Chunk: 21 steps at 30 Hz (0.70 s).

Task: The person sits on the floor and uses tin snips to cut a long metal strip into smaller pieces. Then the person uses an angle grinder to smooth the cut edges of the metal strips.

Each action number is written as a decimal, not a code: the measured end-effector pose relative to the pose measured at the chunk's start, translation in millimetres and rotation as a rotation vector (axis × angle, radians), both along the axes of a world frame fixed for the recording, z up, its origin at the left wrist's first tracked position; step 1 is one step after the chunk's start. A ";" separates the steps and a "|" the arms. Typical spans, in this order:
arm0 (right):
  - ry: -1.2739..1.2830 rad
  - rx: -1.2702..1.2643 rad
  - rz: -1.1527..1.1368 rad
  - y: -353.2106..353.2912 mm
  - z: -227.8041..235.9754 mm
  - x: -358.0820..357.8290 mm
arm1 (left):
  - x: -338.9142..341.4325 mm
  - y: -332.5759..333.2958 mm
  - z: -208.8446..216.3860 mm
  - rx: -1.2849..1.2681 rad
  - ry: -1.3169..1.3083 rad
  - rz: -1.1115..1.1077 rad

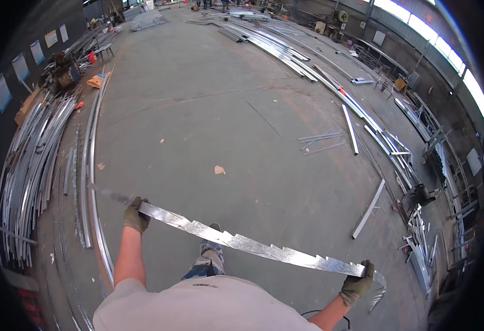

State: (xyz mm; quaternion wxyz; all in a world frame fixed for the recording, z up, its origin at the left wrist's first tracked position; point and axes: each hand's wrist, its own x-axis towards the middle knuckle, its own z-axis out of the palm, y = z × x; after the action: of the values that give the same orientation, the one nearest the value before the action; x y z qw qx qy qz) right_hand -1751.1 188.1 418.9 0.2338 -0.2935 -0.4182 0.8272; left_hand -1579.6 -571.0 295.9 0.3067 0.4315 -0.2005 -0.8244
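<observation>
A long, thin metal strip (247,244) with a notched, saw-like upper edge stretches across in front of me, shiny and galvanized-looking. My left hand (137,214), in an olive work glove, grips it toward its left part, and a blurred end sticks out beyond the glove. Near the other end, my right hand (359,282), gloved alike, is closed around the strip. Past that hand the strip bends down toward the lower right. It hangs in the air at about waist height, sloping down to the right. The fingertips are partly hidden behind the gloves.
Bundled metal profiles (35,165) lie along the left wall, with long rails (94,160) beside them. More steel channels (275,49) spread over the floor at far right. A short channel piece (368,209) and scrap offcuts (418,248) lie at right. One shoe (215,227) shows below the strip.
</observation>
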 end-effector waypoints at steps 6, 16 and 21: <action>0.123 0.035 -0.072 -39.0 30.3 -102.4 | -212.3 -50.1 -9.7 0.065 0.144 -0.176; 0.150 0.028 -0.255 -169.0 62.2 -287.0 | -470.0 -164.2 23.5 0.129 0.180 -0.165; 0.121 0.053 -0.190 -220.5 28.4 -421.7 | -556.4 -240.1 13.2 0.013 0.165 -0.195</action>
State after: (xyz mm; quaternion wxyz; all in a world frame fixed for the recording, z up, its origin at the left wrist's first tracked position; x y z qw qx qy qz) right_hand -2172.7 -32.4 447.2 0.3437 -0.2753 -0.3952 0.8062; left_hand -2135.9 -811.1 309.1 0.2380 0.3427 -0.2103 -0.8841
